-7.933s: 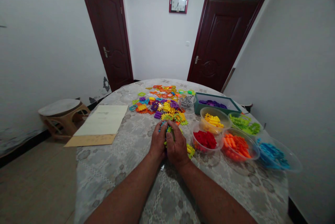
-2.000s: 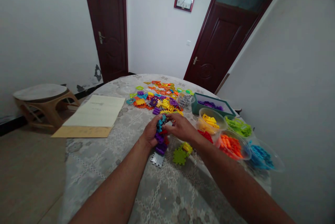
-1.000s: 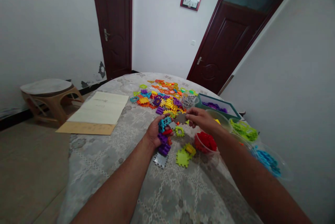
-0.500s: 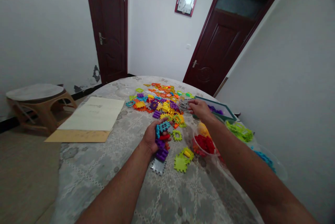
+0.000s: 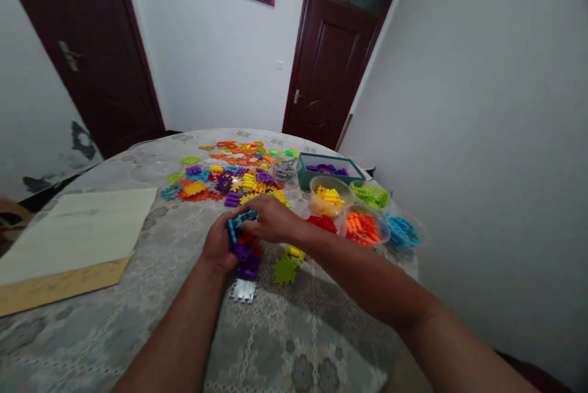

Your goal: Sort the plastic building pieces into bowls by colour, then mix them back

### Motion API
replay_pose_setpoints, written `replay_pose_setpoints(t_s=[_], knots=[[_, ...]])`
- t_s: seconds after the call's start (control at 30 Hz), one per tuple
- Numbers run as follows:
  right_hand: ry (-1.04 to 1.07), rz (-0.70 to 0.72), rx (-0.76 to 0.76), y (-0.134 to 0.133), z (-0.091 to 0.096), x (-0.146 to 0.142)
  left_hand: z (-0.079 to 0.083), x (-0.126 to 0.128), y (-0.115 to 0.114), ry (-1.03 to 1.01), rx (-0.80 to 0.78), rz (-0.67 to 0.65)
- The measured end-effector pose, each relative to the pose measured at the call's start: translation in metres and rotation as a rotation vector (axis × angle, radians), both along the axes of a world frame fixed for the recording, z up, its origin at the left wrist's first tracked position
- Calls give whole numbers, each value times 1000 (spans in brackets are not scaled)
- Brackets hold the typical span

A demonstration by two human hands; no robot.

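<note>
My left hand is closed around a cluster of joined plastic building pieces, with blue on top, red and purple below. My right hand is back at the cluster, its fingers pinched on the blue top piece. Both hands hover just above the round table. A grey-white piece and a green gear-shaped piece lie on the cloth just in front of the hands. A small yellow piece lies beside the green one.
A heap of loose coloured pieces covers the far middle of the table. Clear bowls hold yellow, green, orange, red and blue pieces; a teal box holds purple ones. A paper sheet on cardboard lies at left.
My right hand went out to the far pile by the small bowl and came back to the cluster in my left hand. The view swung to the right.
</note>
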State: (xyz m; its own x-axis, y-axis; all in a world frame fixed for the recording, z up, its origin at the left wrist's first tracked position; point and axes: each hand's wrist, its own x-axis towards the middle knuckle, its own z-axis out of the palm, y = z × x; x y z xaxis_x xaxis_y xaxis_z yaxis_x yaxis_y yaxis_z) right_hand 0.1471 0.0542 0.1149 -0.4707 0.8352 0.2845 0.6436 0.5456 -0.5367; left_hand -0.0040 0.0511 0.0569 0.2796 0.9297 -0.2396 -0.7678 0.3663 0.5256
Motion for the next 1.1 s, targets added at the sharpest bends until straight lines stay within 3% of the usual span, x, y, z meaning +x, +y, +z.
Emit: replay_pose_setpoints(t_s=[0.2,0.3,0.53,0.77,0.93,1.1], knots=[[72,-40,-43,-1,3,8,-5,-1,0,7,98,-106],[142,-62,-55,-2,-4,13,-4,-1,-3,23,106,-127],[442,-23,-240,-9,-19,30,-1,0,-10,42,78,-135],[344,-93,-244,-32,-9,57,0,0,-12,50,90,-162],[266,-113,-161,-49,1,78,6,0,-11,48,86,-102],[237,-148,56,-77,15,111,9,0,-10,75,73,-34]])
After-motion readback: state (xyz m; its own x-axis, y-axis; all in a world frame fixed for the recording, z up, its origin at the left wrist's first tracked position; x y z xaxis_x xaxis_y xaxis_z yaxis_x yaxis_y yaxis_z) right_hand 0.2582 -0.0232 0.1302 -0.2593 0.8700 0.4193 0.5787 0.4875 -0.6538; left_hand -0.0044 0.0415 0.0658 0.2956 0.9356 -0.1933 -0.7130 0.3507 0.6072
